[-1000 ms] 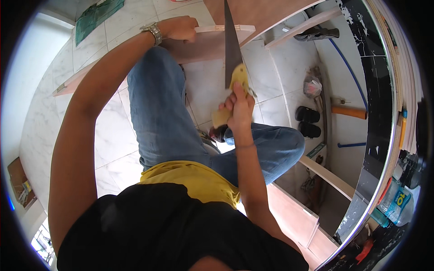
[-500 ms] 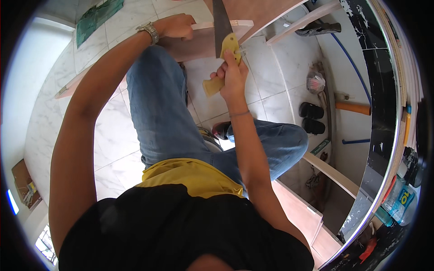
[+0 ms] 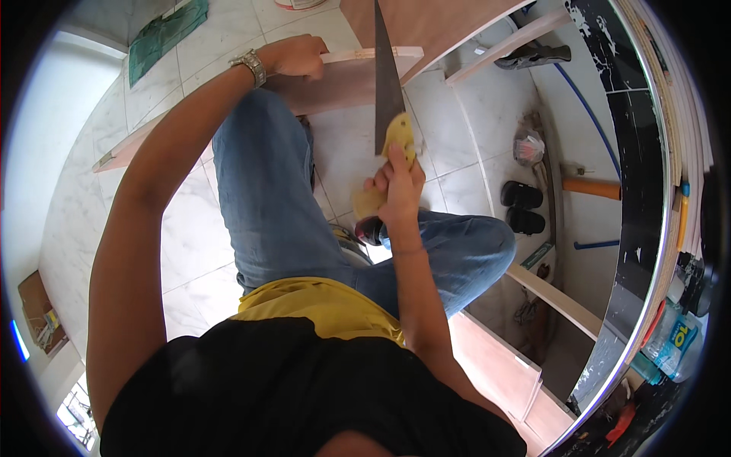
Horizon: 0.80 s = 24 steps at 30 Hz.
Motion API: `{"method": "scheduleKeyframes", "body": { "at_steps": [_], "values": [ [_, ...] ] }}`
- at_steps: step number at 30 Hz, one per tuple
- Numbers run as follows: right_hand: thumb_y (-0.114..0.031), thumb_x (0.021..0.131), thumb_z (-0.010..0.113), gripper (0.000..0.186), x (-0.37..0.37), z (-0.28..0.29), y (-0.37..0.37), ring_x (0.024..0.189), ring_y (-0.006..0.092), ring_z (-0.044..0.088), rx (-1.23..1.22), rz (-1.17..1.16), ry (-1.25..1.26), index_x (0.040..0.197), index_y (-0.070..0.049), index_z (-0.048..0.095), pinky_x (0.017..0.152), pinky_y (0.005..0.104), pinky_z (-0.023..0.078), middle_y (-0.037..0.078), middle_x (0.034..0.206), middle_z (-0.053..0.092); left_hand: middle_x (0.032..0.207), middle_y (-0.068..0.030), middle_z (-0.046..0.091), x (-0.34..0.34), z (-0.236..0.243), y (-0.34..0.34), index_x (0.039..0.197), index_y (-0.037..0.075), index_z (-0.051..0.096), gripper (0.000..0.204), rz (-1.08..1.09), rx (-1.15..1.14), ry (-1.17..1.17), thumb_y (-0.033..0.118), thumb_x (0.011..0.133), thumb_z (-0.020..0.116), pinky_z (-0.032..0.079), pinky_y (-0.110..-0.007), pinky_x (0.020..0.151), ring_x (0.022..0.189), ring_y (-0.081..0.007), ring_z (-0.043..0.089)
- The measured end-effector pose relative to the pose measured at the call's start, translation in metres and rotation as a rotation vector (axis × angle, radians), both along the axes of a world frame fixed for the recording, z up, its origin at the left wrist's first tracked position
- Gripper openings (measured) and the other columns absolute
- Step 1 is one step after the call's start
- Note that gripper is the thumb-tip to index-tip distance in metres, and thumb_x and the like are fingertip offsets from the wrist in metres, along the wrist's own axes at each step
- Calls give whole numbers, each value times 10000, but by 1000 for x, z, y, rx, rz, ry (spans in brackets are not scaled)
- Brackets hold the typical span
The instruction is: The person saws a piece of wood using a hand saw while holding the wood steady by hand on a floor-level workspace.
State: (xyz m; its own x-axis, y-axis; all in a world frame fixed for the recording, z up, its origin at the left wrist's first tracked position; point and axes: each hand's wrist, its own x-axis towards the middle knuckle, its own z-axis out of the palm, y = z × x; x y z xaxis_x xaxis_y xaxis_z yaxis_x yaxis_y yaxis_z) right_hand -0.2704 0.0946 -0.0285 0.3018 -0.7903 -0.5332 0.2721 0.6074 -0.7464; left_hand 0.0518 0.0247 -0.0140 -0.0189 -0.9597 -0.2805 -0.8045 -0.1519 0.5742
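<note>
My right hand [image 3: 396,183] is closed round the yellow handle of a handsaw [image 3: 388,84]. The saw's dark blade points away from me and crosses the edge of a wooden board [image 3: 335,90] near the board's right end. My left hand [image 3: 297,57], with a metal watch on its wrist, is curled over the top edge of that board, left of the blade. The board stands on edge and reaches left past my bent knee. Blade teeth are too fine to make out.
Beyond the board's right end leans a larger wood panel [image 3: 434,27]. On the right lie black slippers [image 3: 524,207], a hammer with an orange handle [image 3: 592,187] and a wooden strip [image 3: 556,301]. A plastic bottle [image 3: 674,343] rests on the dark ledge. Green cloth [image 3: 167,38] lies at the far left.
My right hand has drawn the saw back toward my body, so its handle sits lower and more of the blade shows. The left hand stays on the board.
</note>
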Motion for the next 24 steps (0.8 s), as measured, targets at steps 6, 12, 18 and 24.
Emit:
{"method": "scheduleKeyframes", "body": {
  "at_steps": [6, 12, 18, 24],
  "values": [
    [-297, 1000, 679, 270, 48, -12, -53, 469, 93, 398, -141, -30, -62, 959, -53, 574, 456, 344, 512, -34, 615, 391, 721, -185, 700, -11, 8, -14, 1138, -71, 720, 547, -48, 128, -44, 108, 625, 654, 524, -386, 643, 645, -280, 665],
    [-275, 996, 687, 254, 3, -3, -8, 495, 102, 387, -11, 16, -3, 937, -67, 553, 485, 349, 499, -36, 621, 372, 706, -185, 685, -6, 10, 1, 1138, -101, 706, 566, 17, 54, 5, 110, 615, 659, 516, -381, 626, 634, -269, 649],
    [-280, 1001, 689, 227, 39, -11, -48, 491, 95, 356, -59, -14, -83, 1042, -76, 599, 480, 338, 471, -58, 614, 337, 690, -176, 678, -13, 12, -10, 1121, -77, 722, 573, -17, 95, -1, 108, 583, 656, 500, -385, 597, 621, -274, 637],
    [-306, 985, 712, 271, 8, -4, -8, 511, 92, 395, 16, 59, 24, 940, -93, 549, 495, 330, 482, -42, 630, 369, 658, -155, 657, 0, 6, -4, 1101, -100, 714, 547, -14, 35, -20, 103, 597, 648, 473, -360, 563, 602, -222, 616]
  ]
}}
